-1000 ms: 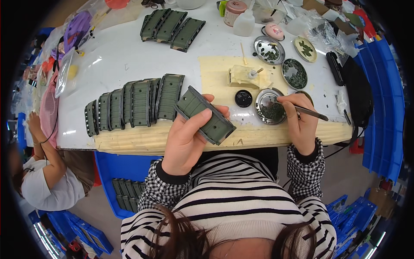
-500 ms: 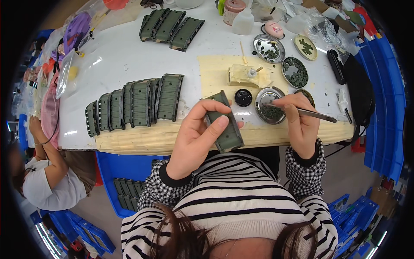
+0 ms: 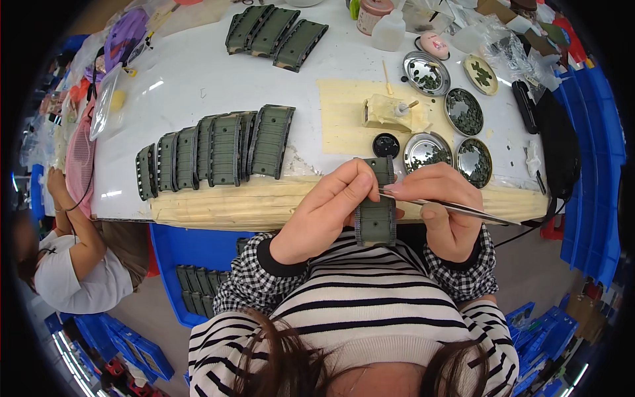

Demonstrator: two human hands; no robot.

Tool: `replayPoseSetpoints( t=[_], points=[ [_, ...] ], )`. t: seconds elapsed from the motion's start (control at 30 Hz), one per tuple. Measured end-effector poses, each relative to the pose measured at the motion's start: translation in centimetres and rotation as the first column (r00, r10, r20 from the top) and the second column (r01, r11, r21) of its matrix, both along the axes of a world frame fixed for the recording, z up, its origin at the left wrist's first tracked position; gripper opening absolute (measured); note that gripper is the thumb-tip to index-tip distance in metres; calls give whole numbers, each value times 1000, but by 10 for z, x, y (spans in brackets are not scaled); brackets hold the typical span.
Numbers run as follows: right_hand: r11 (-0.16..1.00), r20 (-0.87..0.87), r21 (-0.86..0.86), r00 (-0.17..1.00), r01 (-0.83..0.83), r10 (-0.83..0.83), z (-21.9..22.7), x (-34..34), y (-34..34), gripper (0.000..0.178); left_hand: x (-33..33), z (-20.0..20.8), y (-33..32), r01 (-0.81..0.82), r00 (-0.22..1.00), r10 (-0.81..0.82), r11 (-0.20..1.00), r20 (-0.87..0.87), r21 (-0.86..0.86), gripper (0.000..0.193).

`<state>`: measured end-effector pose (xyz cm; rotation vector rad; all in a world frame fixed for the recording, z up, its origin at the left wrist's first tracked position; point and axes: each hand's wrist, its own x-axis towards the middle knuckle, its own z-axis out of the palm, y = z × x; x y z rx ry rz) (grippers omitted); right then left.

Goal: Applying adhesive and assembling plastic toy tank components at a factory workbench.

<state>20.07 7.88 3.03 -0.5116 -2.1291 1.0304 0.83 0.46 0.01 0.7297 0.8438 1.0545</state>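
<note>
Left hand (image 3: 324,215) grips a green ridged-edge panel (image 3: 376,221). Right hand (image 3: 448,210) pinches tweezers (image 3: 463,210), tips beside that grip; contact unclear from here.

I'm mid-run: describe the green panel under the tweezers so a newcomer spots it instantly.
Find the white table and, midway along its near edge, the left hand. It grips the green panel, while the right hand holds tweezers over it. Neighbouring panels lie on the table; this one alone is held.
</note>
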Motion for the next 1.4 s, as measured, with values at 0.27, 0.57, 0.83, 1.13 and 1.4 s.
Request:
replayPoseSetpoints(
  t=[0.27,0.57,0.83,1.13,1.4],
  points=[
    [1000,58,18,998,-11,10,1,-2,-2,26,2,-3,-1,-1,978,15,998,207,-67,28],
    [998,70,68,998,-15,10,0,-5,-2,27,3,-8,-3,-15,977,31,997,209,-77,27],
    [999,30,-35,999,26,-25,-3,-5,-6,18,3,-11,-4,-20,985,27,999,173,-40,29],
    [941,56,36,940,336,-338,-32,-8,13,12,-11,9,-7,-273,948,271,962,166,-7,65],
    [915,133,211,917,345,-376,-42,-15,18,10,-13,9,-8,-428,898,417,902,139,60,65]
  ],
)
